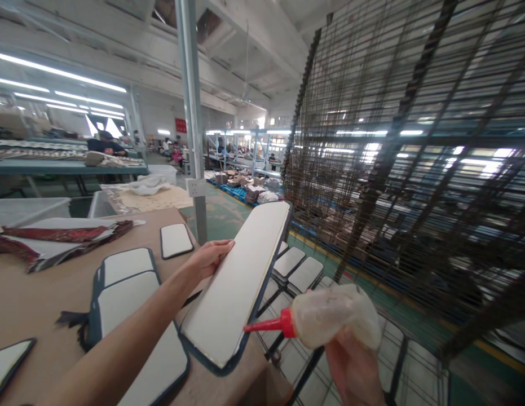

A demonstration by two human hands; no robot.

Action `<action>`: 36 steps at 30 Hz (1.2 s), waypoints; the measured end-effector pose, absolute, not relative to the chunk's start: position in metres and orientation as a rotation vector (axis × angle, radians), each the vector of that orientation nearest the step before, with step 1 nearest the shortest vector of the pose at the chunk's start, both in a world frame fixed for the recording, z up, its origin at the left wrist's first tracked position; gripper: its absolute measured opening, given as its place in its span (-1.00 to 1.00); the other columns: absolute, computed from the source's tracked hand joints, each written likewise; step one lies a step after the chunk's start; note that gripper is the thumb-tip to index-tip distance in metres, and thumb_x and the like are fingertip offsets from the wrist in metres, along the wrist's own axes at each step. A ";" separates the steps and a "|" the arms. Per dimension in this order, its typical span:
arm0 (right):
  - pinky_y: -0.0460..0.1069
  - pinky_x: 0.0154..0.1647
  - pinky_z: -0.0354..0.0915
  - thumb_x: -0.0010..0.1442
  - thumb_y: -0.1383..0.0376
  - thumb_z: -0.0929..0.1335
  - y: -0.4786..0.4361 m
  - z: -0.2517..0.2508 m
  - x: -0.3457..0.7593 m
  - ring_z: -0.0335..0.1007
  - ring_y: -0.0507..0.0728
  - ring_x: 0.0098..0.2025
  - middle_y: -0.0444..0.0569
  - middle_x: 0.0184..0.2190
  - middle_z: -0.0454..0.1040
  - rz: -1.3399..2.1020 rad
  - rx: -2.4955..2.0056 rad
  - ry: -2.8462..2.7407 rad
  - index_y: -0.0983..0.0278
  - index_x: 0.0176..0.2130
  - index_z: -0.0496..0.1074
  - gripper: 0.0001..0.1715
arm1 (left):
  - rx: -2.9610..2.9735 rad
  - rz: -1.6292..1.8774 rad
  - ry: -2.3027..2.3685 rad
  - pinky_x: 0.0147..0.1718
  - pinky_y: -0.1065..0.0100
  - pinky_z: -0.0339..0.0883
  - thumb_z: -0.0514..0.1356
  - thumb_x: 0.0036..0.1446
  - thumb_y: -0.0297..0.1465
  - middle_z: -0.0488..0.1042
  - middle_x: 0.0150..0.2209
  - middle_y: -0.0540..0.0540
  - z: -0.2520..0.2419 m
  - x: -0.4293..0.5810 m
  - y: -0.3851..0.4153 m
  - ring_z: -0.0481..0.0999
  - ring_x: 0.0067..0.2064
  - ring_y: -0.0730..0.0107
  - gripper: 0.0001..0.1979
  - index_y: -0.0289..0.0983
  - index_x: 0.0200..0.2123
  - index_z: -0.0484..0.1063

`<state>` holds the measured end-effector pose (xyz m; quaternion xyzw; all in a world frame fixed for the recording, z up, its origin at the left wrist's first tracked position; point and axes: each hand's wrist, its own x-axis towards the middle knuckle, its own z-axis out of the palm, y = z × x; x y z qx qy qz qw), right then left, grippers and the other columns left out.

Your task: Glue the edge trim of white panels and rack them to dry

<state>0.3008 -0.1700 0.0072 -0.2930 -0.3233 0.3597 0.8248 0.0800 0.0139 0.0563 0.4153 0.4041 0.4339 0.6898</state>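
A long white panel with a dark fabric edge (241, 276) is held up at a slant, its far end raised. My left hand (214, 256) grips it by its left edge, fingertips on the white face. My right hand (355, 361) is closed around a translucent squeeze bottle (334, 316) with a red cap. The bottle's pointed red nozzle (264, 325) meets the panel's right edge near the lower corner. On the table to the left lie a stack of similar larger panels (135, 310) and a small panel (176, 240).
Brown-topped table (54, 299) below. A wire mesh rack (372, 141) rises at the right, with several white panels (304, 273) on its lower mesh. A metal post (190, 113) stands ahead. Patterned fabric (67, 239) lies at left; a person (105, 144) is at a far table.
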 end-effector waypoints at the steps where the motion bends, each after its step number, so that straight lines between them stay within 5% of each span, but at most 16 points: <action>1: 0.18 -0.22 0.49 -0.15 0.15 0.57 -0.171 0.005 0.300 0.58 0.29 -0.37 0.05 -0.36 0.63 0.773 -0.622 -0.679 0.14 0.01 0.47 -0.31 | 0.925 0.973 0.912 -0.65 0.45 0.42 0.31 0.00 -0.55 0.59 -0.55 -0.11 0.056 0.080 0.015 0.51 -0.62 0.39 -0.87 -0.41 -0.31 0.55; 13: 0.23 -0.16 0.46 -0.08 0.15 0.54 -0.184 -0.025 0.306 0.55 0.34 -0.21 0.07 -0.27 0.61 1.047 -0.626 -0.698 0.10 -0.08 0.52 -0.49 | 0.862 1.067 1.009 -0.63 0.45 0.40 0.33 -0.05 -0.57 0.57 -0.58 -0.07 0.056 0.083 0.019 0.49 -0.62 0.40 -0.87 -0.39 -0.35 0.52; 23: 0.15 -0.11 0.40 -0.19 0.16 0.57 -0.121 0.050 0.338 0.51 0.23 -0.23 -0.06 -0.32 0.59 0.511 -0.610 -0.662 0.19 -0.19 0.52 -0.50 | 0.903 1.031 1.057 -0.58 0.38 0.39 0.34 -0.06 -0.52 0.57 -0.53 -0.05 0.039 0.115 -0.012 0.53 -0.57 0.31 -0.64 -0.31 -0.14 0.39; 31: -0.07 -0.29 0.37 -0.33 0.25 0.62 -0.116 0.050 0.375 0.43 0.06 -0.36 -0.19 -0.40 0.54 0.412 -0.596 -0.628 0.21 -0.26 0.51 -0.44 | 0.998 0.827 0.882 -0.45 0.35 0.42 0.38 -0.10 -0.40 0.64 -0.36 -0.13 0.031 0.125 -0.036 0.59 -0.44 0.24 -0.35 -0.34 0.10 0.32; 36: -0.05 -0.32 0.38 -0.32 0.25 0.62 -0.127 0.039 0.390 0.43 0.08 -0.37 -0.16 -0.41 0.55 0.415 -0.623 -0.603 0.23 -0.24 0.50 -0.42 | 0.981 0.788 0.827 -0.36 0.32 0.44 0.35 -0.12 -0.37 0.64 -0.23 -0.15 0.029 0.130 -0.044 0.62 -0.30 0.15 -0.36 -0.33 0.10 0.38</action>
